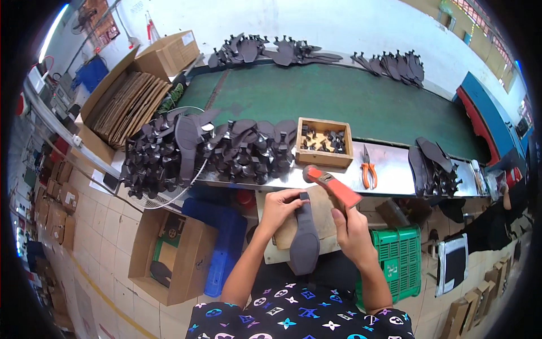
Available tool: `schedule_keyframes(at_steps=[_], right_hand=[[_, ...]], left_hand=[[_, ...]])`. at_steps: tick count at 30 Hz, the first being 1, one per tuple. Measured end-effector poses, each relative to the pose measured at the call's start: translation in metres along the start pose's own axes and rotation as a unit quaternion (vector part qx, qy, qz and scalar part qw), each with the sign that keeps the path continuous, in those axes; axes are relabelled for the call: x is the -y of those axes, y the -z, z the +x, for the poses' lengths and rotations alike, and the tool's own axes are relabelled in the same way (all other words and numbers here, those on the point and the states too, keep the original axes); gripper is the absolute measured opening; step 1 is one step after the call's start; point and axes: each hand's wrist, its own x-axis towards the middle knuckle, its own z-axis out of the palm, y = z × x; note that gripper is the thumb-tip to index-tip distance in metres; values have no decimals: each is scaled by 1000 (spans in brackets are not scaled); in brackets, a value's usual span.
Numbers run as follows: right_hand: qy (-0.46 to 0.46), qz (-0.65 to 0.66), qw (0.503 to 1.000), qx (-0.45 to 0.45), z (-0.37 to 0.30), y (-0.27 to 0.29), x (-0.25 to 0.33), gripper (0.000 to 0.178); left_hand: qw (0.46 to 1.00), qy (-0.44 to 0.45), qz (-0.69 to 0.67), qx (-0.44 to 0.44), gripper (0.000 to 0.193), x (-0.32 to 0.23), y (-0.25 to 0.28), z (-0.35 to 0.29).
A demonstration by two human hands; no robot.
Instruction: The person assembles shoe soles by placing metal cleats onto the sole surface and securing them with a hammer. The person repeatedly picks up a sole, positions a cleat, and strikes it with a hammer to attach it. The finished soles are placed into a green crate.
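My left hand pinches the narrow heel end of a dark grey shoe sole. A small black piece shows at the fingertips, on that end of the sole. The wide toe end points toward my body, over a pale work board. In my right hand is a hammer with an orange-red head, raised to the right of the sole. Its round dark face is turned toward the left hand. The fingers hide most of the hammer's handle.
Beyond the board, a wooden box holds small black pieces. Orange-handled pliers lie beside it. Heeled soles are heaped at left, with more at right. A green belt runs behind. Below stand a green crate and a cardboard box.
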Motion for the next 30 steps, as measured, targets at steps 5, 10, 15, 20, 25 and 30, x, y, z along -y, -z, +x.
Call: schedule_keyframes(at_steps=[5,10,15,20,25,30], right_hand=[[-53,-74,991,94,-4,-6,-16,24],[65,-103,992,-35,-14,25,24,22],[125,-177,973,-76,-42,6,9,24],[91,-116,989,0,-17,3,0,23],[162,69,980,-97,-37,20,9,21],[-39,-117,990,74,-23,-14,-29,40]], left_hand=[[1000,-7,1,-1,26,1,-2,1],[987,-3,159,33,61,-12,5,-4],[939,-42,338,42,114,-2,3,-8],[936,-32,346,52,103,-8,11,-7],[921,-54,377,86,67,-9,8,-7],[911,-73,396,91,54,3,10,-3]])
